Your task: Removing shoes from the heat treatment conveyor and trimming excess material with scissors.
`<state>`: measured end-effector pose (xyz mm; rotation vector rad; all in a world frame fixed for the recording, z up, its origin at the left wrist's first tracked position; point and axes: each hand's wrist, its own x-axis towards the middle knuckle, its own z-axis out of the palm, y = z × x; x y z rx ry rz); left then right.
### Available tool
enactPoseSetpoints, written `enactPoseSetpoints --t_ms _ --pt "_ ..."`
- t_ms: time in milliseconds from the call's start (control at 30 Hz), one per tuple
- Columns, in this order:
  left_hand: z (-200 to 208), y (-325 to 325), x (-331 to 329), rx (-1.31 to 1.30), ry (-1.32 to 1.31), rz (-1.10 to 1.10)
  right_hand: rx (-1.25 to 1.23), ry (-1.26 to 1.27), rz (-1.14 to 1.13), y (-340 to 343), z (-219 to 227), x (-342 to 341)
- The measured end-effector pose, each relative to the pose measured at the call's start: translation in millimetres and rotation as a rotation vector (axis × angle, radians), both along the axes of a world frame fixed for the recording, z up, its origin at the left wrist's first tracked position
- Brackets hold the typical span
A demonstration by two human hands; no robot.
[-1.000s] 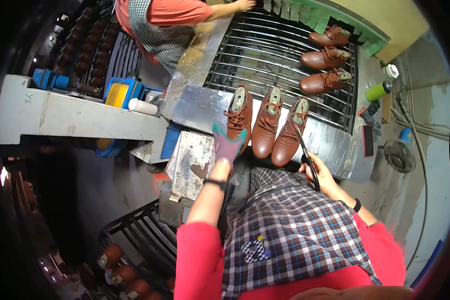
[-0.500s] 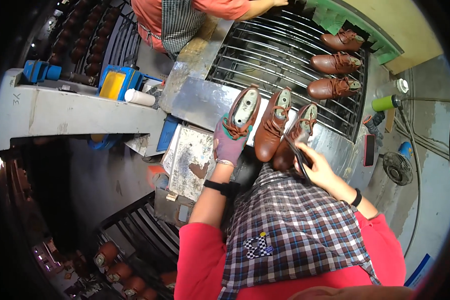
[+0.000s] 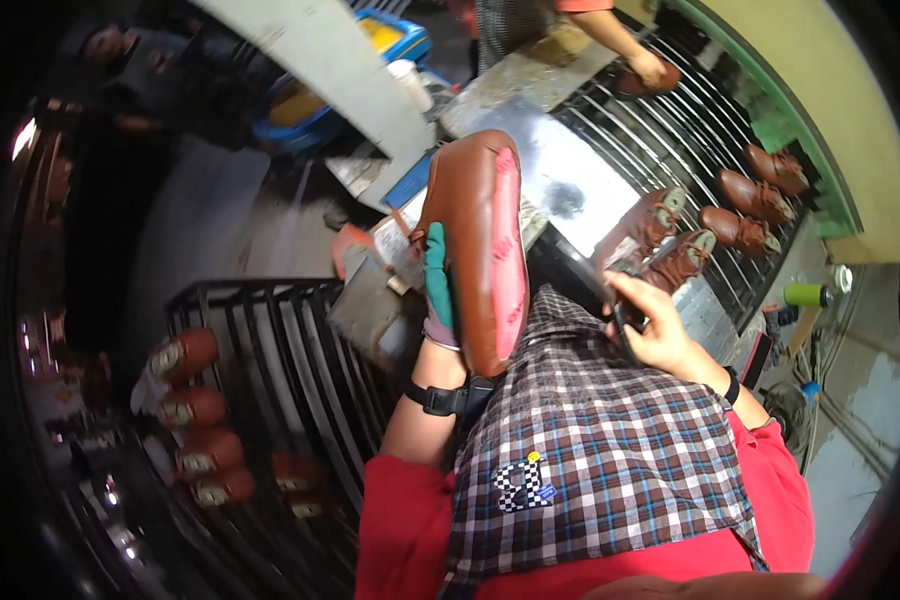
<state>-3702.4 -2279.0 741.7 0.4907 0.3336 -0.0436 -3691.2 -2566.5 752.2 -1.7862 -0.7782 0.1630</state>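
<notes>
My left hand (image 3: 438, 290), in a purple and green glove, grips a brown leather shoe (image 3: 467, 225) in front of me. The shoe is tipped so its pink underside faces right, and its laces hang on the left. In my bare right hand (image 3: 660, 330) is a dark, slim hand tool (image 3: 622, 322); its exact kind is hard to make out. Just beyond that hand, two brown lace-up shoes, a nearer one (image 3: 682, 260) and a farther one (image 3: 652, 222), rest on the metal plate (image 3: 570, 165) with pale green forms inside them.
Three more brown shoes (image 3: 740, 232) lie along the right of the bar rack (image 3: 660, 145). A co-worker's hand (image 3: 652, 70) touches a shoe (image 3: 630, 84) at its far end. To my left, a dark rack (image 3: 260, 330) stands beside several brown shoes (image 3: 202, 408). A green bottle (image 3: 808, 295) stands at right.
My left hand has lifted its shoe off the plate and turned it underside out. The view has swung left. A co-worker's hand now touches a shoe on the rack.
</notes>
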Motion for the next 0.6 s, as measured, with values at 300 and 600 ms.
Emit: enactPoseSetpoints --t_ms 300,600 --pt "-31 21 -118 -0.026 -0.236 0.279 -0.149 -0.193 0.312 27 12 -1" --pt "63 33 -319 1.154 0.275 0.696 -0.268 -0.096 0.576 15 -62 35"
